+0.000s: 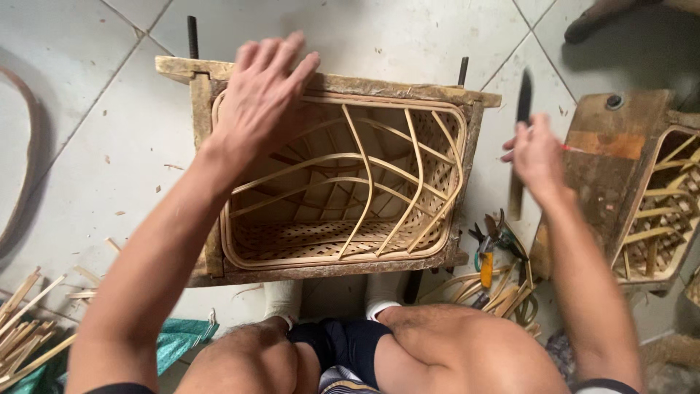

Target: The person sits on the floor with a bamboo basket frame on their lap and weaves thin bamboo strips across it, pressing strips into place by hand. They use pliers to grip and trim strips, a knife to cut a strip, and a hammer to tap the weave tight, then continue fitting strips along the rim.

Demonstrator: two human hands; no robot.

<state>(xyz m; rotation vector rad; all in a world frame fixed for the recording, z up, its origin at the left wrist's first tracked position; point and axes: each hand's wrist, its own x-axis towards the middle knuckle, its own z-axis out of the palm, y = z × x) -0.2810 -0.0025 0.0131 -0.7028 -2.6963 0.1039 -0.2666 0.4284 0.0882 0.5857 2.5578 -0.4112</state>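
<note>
We look down on a floor of pale grey tiles, dusted with small wood shavings. At the far left a thin curved strip lies on the tiles, and below it a bundle of split bamboo sticks rests beside a green cloth.

Our left hand lies spread and released, fingers straight, over the far left corner of a woven bamboo basket, touching or just above its rim; it grips nothing. The basket sits in front of our knees, inside a rough wooden frame that surrounds it on all sides, with two dark metal pins standing up at the far corners. Curved bamboo ribs cross its opening over a flat woven base. We judge it light and springy but stiff along the rim, with thin strips that could snap or splinter; the doubled rim or the wooden frame looks like the safest place to take hold.

Right of the basket, our right hand is closed around a dark-bladed knife, blade pointing up and away. Beneath it, pliers with an orange handle lie on loose bamboo strips. At the far right stands a second frame holding another basket.

We see no packages, labels or signs.
</note>
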